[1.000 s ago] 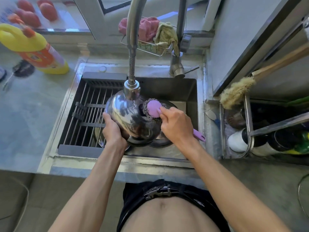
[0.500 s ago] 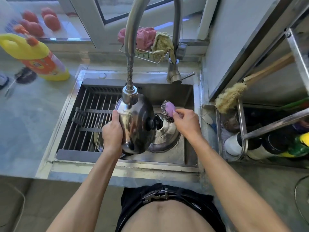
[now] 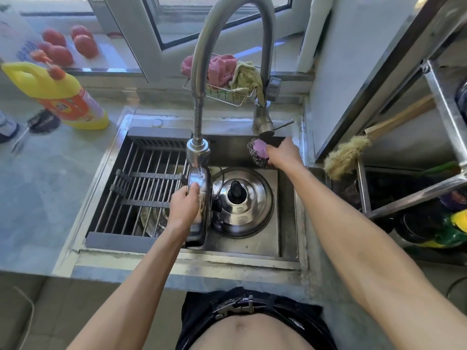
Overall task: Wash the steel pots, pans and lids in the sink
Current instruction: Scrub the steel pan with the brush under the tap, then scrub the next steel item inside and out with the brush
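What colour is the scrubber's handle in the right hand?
Pink-purple, above the steel-wool scrubber; the head view shows it best.

Our left hand (image 3: 183, 207) reaches down over the near edge of the sink, fingers curled round the rim of a lid (image 3: 201, 210) held on edge, thumb toward us. Our right arm stretches farther, to the sink's far right corner, where our right hand (image 3: 281, 154) grips a scrubber (image 3: 259, 151). Both forearms are bare, elbows spread wide.
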Demonstrator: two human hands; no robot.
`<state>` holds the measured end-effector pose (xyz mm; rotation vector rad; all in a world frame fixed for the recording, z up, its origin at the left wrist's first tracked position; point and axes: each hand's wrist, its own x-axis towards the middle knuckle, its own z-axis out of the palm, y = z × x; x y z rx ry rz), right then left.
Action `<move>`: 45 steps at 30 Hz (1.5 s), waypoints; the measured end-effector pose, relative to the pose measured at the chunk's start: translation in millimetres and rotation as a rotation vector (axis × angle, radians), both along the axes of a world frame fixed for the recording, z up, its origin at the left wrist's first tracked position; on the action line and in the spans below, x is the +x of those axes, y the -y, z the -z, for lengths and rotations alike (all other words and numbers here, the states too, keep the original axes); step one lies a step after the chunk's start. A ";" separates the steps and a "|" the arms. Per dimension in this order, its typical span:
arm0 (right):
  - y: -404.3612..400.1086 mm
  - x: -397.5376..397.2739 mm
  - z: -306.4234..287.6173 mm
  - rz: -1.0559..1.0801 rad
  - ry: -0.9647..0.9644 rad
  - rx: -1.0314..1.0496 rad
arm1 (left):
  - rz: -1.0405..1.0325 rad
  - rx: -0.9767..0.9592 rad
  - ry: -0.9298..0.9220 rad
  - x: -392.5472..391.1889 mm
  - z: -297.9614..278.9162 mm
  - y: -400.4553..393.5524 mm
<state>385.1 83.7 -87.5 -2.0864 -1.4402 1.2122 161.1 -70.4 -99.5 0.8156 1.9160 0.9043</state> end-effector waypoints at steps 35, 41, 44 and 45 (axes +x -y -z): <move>157.6 -4.1 22.0 0.298 -0.274 -0.073 | -0.286 0.018 0.640 41.6 14.1 9.8; 153.9 -11.4 21.0 0.373 -0.250 -0.038 | -0.137 0.007 0.722 42.1 17.9 12.2; 154.5 -8.3 20.5 0.412 -0.205 -0.026 | 0.068 -0.029 0.758 21.8 27.5 5.3; 154.7 -7.1 20.6 0.430 -0.188 -0.018 | 0.119 -0.047 0.732 15.4 32.7 -1.6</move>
